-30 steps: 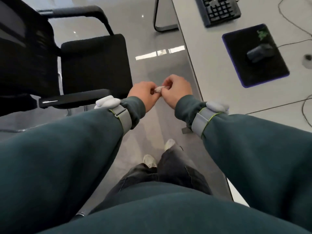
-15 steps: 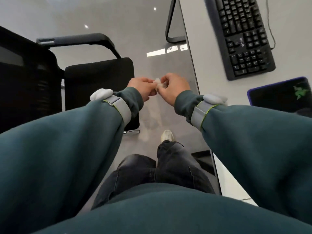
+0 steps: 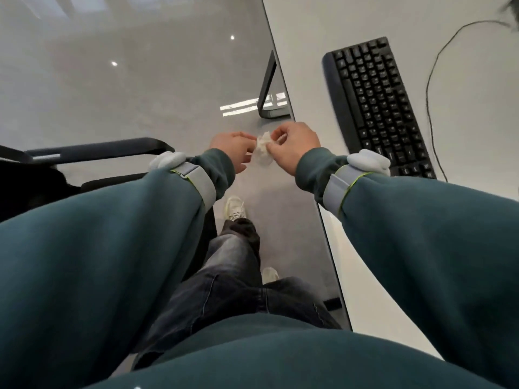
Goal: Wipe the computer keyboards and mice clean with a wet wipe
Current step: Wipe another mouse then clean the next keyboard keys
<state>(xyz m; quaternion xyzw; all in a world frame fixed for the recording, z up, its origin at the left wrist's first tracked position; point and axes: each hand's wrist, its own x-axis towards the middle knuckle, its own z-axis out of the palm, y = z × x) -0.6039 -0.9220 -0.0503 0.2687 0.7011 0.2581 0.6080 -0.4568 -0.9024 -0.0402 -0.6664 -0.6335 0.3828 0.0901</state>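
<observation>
White desk [image 3: 309,37] now shows the keyboard [image 3: 376,108] close by; left hand [image 3: 236,150] and right hand [image 3: 295,144], each grip pinching the wet wipe [image 3: 262,153], have teased it wider, likely readying to wipe

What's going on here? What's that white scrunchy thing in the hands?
A person stands beside a white desk with a crumpled wet wipe held between both hands. The left hand and the right hand each pinch a side of it, over the floor just off the desk edge. The black keyboard lies on the desk, not yet touched. A black chair stands on the person's left.
</observation>
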